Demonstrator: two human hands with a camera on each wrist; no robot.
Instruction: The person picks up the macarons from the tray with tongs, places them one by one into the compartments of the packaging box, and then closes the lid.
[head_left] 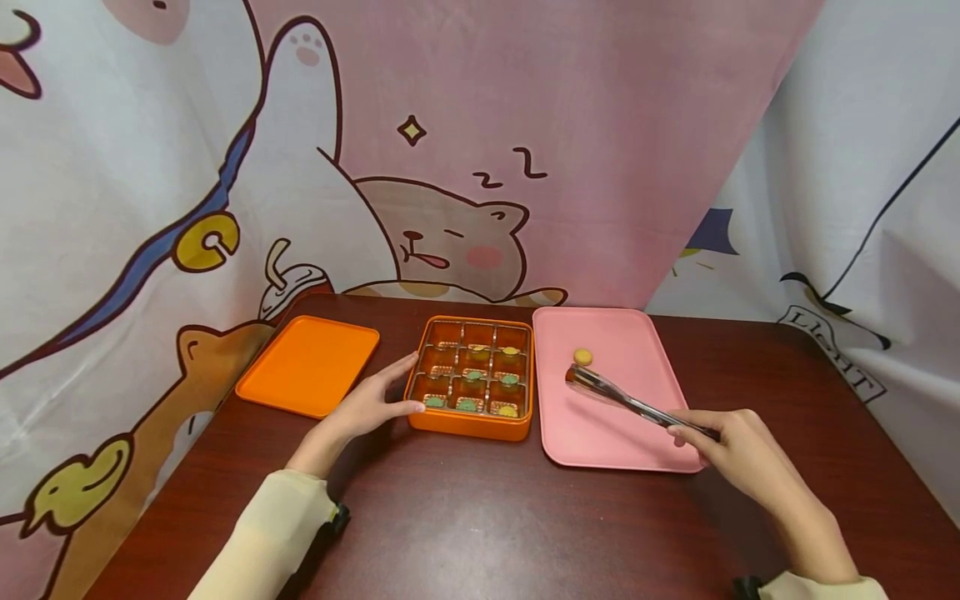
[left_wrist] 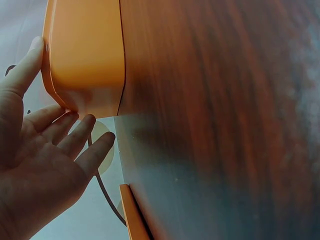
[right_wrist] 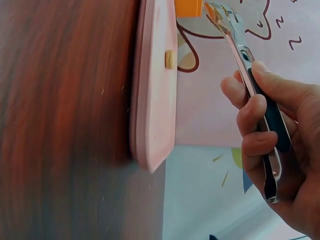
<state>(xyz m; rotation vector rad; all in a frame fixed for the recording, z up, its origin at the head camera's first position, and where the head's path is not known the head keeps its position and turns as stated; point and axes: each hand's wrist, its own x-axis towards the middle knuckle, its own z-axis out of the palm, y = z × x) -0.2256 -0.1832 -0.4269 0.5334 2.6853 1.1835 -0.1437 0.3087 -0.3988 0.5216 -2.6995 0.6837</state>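
An orange box (head_left: 471, 426) holds a clear divided insert. Small green and yellow round pieces (head_left: 468, 405) lie in several of its compartments; none shows in the back-left one. My left hand (head_left: 375, 396) touches the box's left side, thumb at the rim and fingers mostly extended, as the left wrist view shows. My right hand (head_left: 738, 454) grips metal tongs (head_left: 626, 400) with dark handles, their tips above a pink tray (head_left: 600, 442). One small yellow round cookie (head_left: 582, 357) lies on the tray just beyond the tips, apart from them. Whether the tips hold anything I cannot tell.
An orange lid (head_left: 311, 367) lies flat on the dark wooden table (head_left: 450, 517), left of the box. The pink tray stands close against the box's right side. Behind the table hangs a printed cartoon curtain (head_left: 585, 167).
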